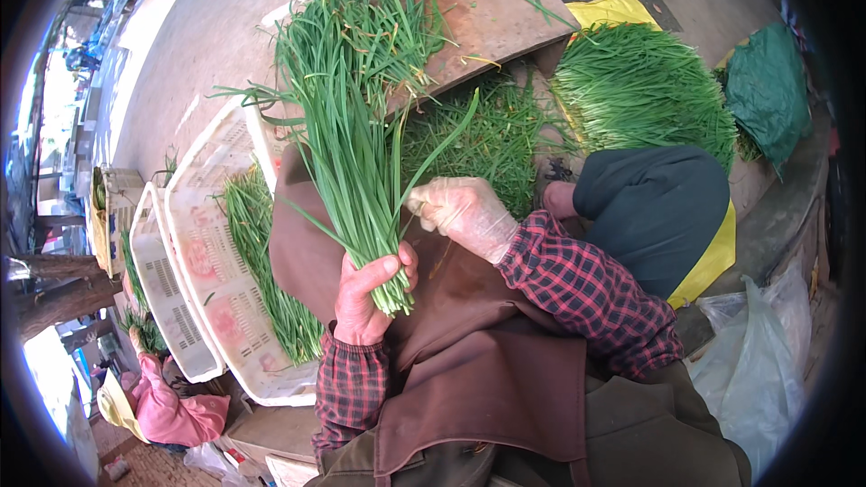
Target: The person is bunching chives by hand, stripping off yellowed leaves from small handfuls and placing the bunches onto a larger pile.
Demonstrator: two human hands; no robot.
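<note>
My left hand (364, 293) is wrapped round the pale cut ends of a bunch of garlic chives (356, 162). Its long green leaves point away from me, and their tips reach a wooden board (483, 13). Close to the bunch's right side is my right hand (465, 215), in a thin see-through glove, with its fingers curled together. One loose-hanging blade passes by these fingertips; whether they pinch it or something smaller is hidden. More loose chives (361, 36) are heaped on the board's left part. A brown apron (492, 388) covers my lap below both hands.
White plastic crates (230, 307) with chives stand at left. Trimmed leaves (487, 140) litter the ground under the board. A large chive pile (645, 90) lies on yellow sheeting at right, beside a green bag (769, 95). Another person in pink (180, 406) sits at lower left.
</note>
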